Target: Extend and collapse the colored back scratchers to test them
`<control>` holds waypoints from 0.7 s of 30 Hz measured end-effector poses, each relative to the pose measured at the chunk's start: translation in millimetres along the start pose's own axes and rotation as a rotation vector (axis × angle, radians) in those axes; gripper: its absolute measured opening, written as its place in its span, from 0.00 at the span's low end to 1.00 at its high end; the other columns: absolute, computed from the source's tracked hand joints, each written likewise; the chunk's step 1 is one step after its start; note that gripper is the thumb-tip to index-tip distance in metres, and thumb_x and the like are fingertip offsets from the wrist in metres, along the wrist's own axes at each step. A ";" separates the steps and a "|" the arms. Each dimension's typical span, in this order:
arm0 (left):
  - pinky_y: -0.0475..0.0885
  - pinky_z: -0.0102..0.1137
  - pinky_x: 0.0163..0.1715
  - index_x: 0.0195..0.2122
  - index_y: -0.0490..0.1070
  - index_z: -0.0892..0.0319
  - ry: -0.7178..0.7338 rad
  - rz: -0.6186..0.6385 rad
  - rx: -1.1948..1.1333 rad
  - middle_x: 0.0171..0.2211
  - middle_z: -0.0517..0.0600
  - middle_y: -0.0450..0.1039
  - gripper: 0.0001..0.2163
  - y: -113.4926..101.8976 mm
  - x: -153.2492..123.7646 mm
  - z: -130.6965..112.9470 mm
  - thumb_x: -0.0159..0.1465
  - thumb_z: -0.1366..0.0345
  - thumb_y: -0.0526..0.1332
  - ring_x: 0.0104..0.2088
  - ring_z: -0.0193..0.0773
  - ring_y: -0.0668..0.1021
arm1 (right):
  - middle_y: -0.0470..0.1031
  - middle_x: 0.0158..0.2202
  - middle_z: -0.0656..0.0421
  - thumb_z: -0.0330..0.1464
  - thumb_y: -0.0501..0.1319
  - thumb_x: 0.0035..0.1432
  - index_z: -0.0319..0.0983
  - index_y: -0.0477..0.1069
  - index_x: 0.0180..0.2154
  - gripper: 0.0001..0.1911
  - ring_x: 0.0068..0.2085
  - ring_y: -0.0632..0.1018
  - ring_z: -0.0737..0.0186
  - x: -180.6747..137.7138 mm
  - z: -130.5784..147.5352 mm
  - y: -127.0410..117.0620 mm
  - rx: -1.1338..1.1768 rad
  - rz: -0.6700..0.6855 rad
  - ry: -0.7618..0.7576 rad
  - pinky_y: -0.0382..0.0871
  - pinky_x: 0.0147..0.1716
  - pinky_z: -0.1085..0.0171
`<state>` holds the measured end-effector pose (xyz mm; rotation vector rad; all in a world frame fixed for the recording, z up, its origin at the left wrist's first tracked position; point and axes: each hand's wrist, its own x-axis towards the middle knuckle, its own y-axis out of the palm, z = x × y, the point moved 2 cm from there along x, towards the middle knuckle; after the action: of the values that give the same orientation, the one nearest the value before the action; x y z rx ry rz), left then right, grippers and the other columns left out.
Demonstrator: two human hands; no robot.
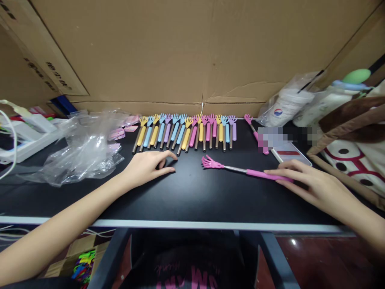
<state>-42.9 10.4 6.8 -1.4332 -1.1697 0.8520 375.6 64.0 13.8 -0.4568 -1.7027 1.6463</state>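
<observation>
A pink back scratcher point(261, 175) with a small hand-shaped head and a metal rod lies across the black table, its head pointing left. My right hand point(309, 182) grips the end of its handle between thumb and fingers. My left hand point(152, 163) rests on the table with loosely bent fingers, thumb and index finger apart, nothing in it. Just beyond it is a row of back scratchers point(184, 134) in yellow, blue, purple and pink, heads toward the cardboard wall. Another pink back scratcher point(255, 134) lies apart at the right, partly covered by a blurred patch.
Crumpled clear plastic bags point(87, 148) lie left, beside a white power strip point(36, 136). At the right are a phone point(293, 154), a lidded Pepsi cup point(288, 106), a bottle point(337, 96) and a fabric bag point(355, 156). A cardboard wall point(180, 52) closes the back.
</observation>
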 end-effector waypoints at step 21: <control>0.55 0.26 0.24 0.50 0.67 0.49 0.000 0.005 0.014 0.24 0.41 0.69 0.17 1.1 -1.4 -0.9 0.65 0.47 0.52 0.26 0.33 0.73 | 0.76 0.40 0.61 0.51 0.50 0.60 0.53 0.68 0.48 0.19 0.31 0.78 0.59 -64.9 -4.6 -5.1 -0.159 -0.080 0.390 0.68 0.24 0.62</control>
<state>-42.3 8.9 5.8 -1.4253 -1.1587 0.8618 424.2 22.0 2.5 -0.7257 -1.5383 1.2707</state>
